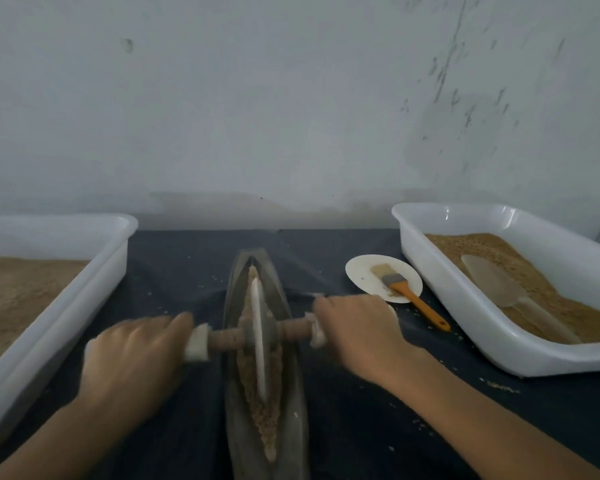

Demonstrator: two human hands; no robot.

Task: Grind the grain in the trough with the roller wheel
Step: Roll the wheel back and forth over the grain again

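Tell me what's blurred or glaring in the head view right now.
Head view: left hand and right hand are motion-smeared on the wooden axle; grey roller wheel is softer-edged; white plastic tray on the right stays sharp, small rim glints; wide-angle bowing at edges.

Both hands are motion-blurred, the left hand (136, 355) worst (its fingers unreadable); the left tray (94, 271) and trough (267, 445) run off the frame's edges.
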